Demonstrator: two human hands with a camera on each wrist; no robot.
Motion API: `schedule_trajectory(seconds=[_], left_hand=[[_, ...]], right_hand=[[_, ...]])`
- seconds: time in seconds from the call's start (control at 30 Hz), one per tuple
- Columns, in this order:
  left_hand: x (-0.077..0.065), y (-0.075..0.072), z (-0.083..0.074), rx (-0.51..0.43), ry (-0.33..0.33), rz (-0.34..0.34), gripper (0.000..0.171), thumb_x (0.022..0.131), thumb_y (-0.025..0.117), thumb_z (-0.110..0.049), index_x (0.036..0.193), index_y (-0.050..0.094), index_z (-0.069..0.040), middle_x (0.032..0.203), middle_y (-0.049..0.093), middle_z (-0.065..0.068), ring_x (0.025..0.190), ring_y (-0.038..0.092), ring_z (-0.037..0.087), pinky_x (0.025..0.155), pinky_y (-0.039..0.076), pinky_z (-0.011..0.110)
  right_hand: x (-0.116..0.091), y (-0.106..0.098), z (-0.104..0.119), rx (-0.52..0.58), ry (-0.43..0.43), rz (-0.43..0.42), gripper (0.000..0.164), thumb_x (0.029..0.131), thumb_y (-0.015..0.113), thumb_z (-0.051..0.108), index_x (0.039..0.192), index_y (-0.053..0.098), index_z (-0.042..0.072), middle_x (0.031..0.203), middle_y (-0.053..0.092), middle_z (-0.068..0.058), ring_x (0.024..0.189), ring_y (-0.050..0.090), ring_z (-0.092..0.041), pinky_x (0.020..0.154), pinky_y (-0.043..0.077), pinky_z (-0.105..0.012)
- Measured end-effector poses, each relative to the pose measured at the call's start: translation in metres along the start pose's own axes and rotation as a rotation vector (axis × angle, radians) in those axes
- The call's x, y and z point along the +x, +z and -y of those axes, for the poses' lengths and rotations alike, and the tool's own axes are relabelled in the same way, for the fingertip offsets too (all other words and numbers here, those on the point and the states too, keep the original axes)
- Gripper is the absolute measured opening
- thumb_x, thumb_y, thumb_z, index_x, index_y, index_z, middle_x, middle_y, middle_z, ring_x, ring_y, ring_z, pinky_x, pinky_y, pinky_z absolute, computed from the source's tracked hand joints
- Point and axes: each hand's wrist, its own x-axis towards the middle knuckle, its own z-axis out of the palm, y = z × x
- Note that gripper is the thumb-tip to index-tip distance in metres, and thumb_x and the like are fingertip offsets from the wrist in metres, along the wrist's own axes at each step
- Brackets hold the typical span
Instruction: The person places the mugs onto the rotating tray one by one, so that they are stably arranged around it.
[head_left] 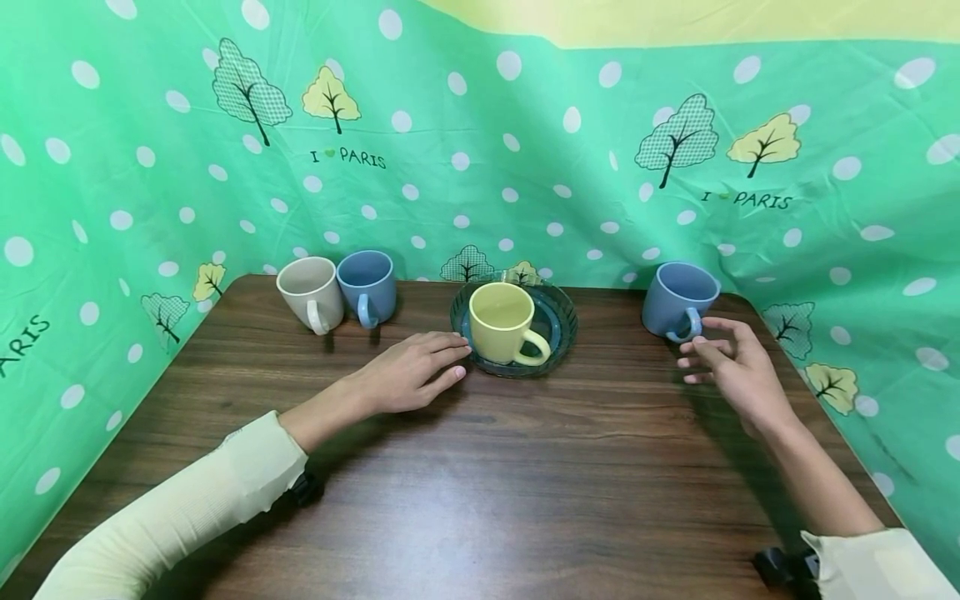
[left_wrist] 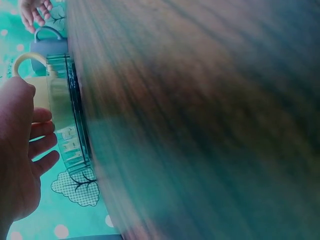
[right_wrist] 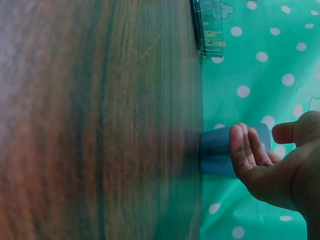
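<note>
"What does the cloth say?"
"'PARIS' at far left, then 'I', a green heart and 'PARIS', twice."
"And the left hand?"
"Relaxed, fingers extended at the edge of the glass dish that bears the yellow cup."
"The right hand?"
"Thumb and fingers parted, beside the handle of the blue cup on the counter; contact is unclear."

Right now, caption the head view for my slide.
Left hand by a clear dish holding a yellow mug; right hand by a blue mug.
</note>
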Motion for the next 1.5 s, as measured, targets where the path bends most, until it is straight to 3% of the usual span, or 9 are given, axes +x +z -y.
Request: schedule_trajectory(seconds=[0.33, 0.7, 1.5], left_hand=[[-0.0009, 0.0001, -0.0001, 0.001, -0.006, 0.000, 0.048, 0.119, 0.056, -0.031, 0.155, 0.066, -0.001, 0.161, 0.066, 0.019, 0.154, 0.060, 0.038, 0.131, 0.047, 0.059], [-0.0016, 0.0003, 0.0015, 0.004, -0.010, 0.000, 0.047, 0.119, 0.056, -0.030, 0.155, 0.066, -0.001, 0.161, 0.066, 0.019, 0.154, 0.060, 0.038, 0.131, 0.047, 0.059], [-0.0035, 0.0012, 0.0063, -0.008, -0.040, -0.015, 0.048, 0.119, 0.057, -0.030, 0.156, 0.066, 0.000, 0.162, 0.065, 0.020, 0.156, 0.058, 0.039, 0.131, 0.046, 0.062]], right_hand=[[0.0016, 0.0009, -0.0067, 0.017, 0.005, 0.015, 0.054, 0.122, 0.049, 0.027, 0.162, 0.028, -0.002, 0.103, 0.073, 0.022, 0.092, 0.078, -0.001, 0.079, 0.071, -0.029], [0.0050, 0.0017, -0.0062, 0.033, 0.025, 0.041, 0.062, 0.123, 0.045, 0.025, 0.167, 0.018, -0.010, 0.102, 0.070, 0.027, 0.092, 0.077, 0.001, 0.078, 0.070, -0.027], [0.0072, 0.0057, -0.0097, 0.049, 0.042, 0.035, 0.062, 0.123, 0.044, 0.028, 0.166, 0.022, -0.011, 0.105, 0.071, 0.022, 0.094, 0.078, 0.001, 0.080, 0.070, -0.028]])
